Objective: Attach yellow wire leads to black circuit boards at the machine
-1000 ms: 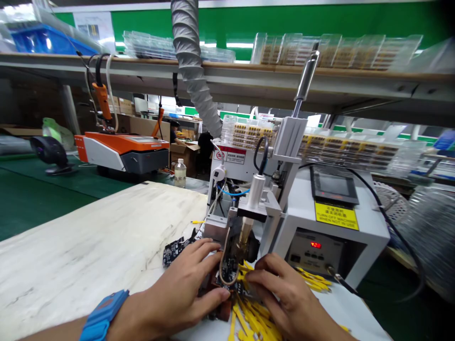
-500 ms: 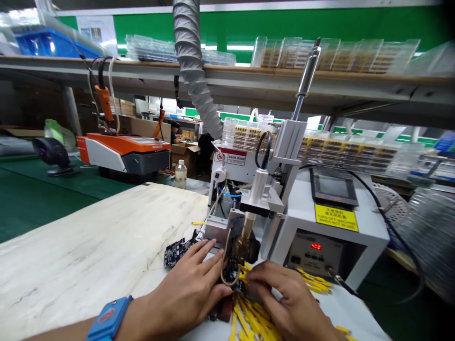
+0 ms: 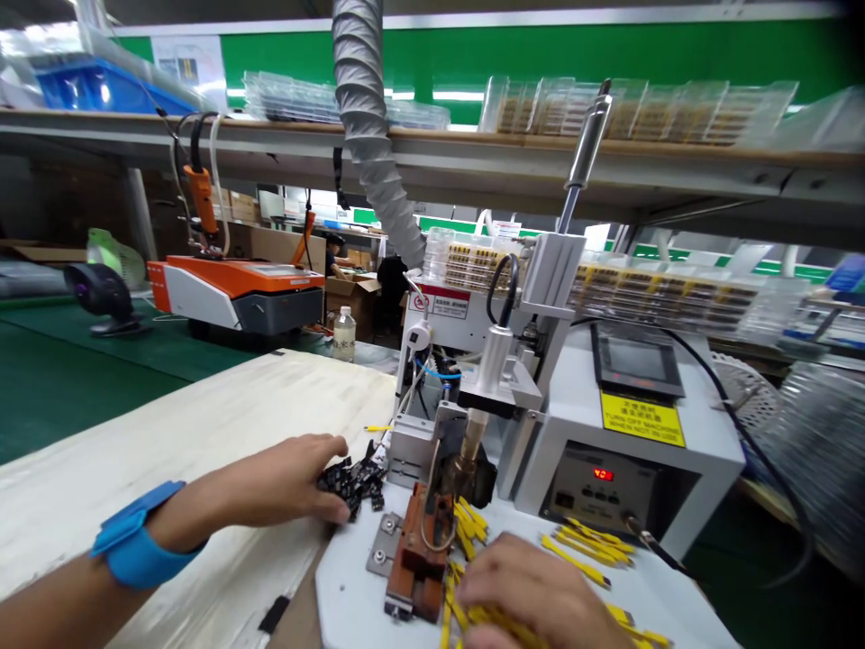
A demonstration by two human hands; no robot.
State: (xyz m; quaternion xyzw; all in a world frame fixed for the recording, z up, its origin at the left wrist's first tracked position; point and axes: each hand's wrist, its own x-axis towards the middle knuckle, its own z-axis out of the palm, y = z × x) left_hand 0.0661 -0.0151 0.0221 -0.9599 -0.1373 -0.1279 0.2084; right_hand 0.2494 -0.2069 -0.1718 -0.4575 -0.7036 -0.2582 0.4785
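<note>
My left hand (image 3: 290, 482), with a blue band on its wrist, is at a heap of small black parts (image 3: 358, 479) left of the machine. Its thumb and fingers are apart at the heap's edge; nothing is seen held. My right hand (image 3: 533, 595) lies over yellow strips (image 3: 469, 527) at the bottom, right of the brown fixture; its fingertips are partly hidden. The brown fixture block (image 3: 420, 559) sits bare on the white machine base (image 3: 351, 586). Above its back end hangs the machine's metal head (image 3: 466, 451), with a thin looped tube beside it.
A control box (image 3: 628, 433) with a red display stands at the right. More yellow strips (image 3: 587, 545) lie before it. A bottle (image 3: 344, 333), an orange and grey machine (image 3: 236, 293) and a small fan (image 3: 101, 297) stand farther back. A person sits in the background.
My left hand has moved left from the fixture to the black parts. My right hand has moved down and right onto the yellow strips. The brown fixture is now uncovered.
</note>
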